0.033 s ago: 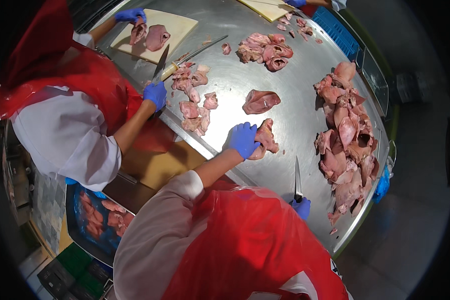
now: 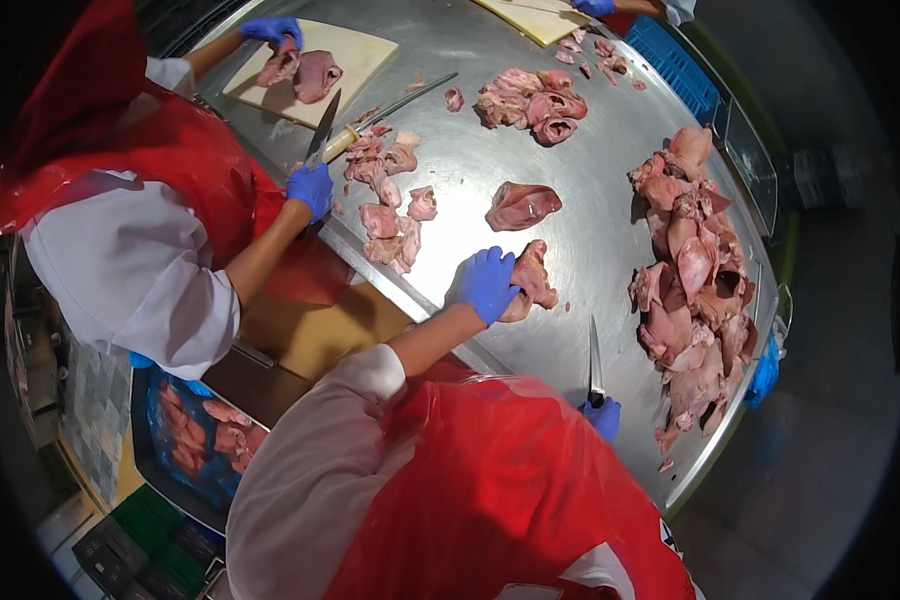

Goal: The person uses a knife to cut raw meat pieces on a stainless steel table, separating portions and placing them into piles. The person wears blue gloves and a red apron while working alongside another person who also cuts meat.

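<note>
My left hand point(image 2: 486, 285), in a blue glove, is closed over a piece of pink meat point(image 2: 533, 273) on the steel table point(image 2: 595, 180). Low on the table's right half, my right hand point(image 2: 602, 420), also gloved, grips a knife point(image 2: 595, 355) with its blade pointing away from me. A darker, smooth piece of meat point(image 2: 520, 205) lies just beyond my left hand. To the right is a long heap of pink meat pieces point(image 2: 692, 290). Smaller trimmings point(image 2: 380, 220) lie to the left, and another pile point(image 2: 530, 105) sits farther back.
A co-worker point(image 2: 145, 230) at left handles meat on a cutting board point(image 2: 360, 55) and holds a knife beside a sharpening steel point(image 2: 425, 90). Another person's gloved hand point(image 2: 592, 7) is at a far board. A blue crate point(image 2: 670, 70) edges the table; a meat tub point(image 2: 190, 440) stands lower left.
The co-worker's upper hand has shifted slightly with the meat it holds on the board. My hands are nearly where they were.
</note>
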Motion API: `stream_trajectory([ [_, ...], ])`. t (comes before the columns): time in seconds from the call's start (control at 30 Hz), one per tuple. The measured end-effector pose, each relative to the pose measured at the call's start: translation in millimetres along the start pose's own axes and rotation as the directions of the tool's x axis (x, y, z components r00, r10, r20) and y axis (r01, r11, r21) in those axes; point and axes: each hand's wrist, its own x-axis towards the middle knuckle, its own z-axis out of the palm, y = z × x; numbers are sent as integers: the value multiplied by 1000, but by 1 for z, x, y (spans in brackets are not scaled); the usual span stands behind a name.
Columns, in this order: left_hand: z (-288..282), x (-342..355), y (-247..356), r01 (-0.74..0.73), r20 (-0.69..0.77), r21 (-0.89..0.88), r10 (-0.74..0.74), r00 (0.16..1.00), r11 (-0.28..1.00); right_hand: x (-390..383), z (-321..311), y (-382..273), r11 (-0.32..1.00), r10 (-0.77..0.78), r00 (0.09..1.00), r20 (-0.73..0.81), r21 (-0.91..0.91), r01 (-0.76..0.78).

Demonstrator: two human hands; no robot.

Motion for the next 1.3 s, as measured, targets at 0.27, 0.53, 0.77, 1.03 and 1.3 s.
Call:
stream_trajectory([
  [0.27, 15, -12, 23, -87, -501, 177, 166, 849, 980, 11, -6, -1, 999, -36, 999, -8, 11, 36],
  [0.53, 29, 12, 12, -101, -476, -60, 61, 877, 993, 13, -2, -4, 1000, -5, 999, -35, 19, 6],
  [0.77, -32, 9, 27, -84, -22, -147, 81, 996, 986, 18, 10, 7, 1000, -21, 999, -47, 12, 21],
  [1.03, 14, 15, 18, -285, -421, -150, 200, 885, 947, 22, 14, 17, 998, -66, 998, -15, -12, 66],
  [1.3, 38, -13, -23, -254, -358, -250, 154, 921, 934, 13, -7, 16, 978, 21, 997, -72, 210, -6],
])
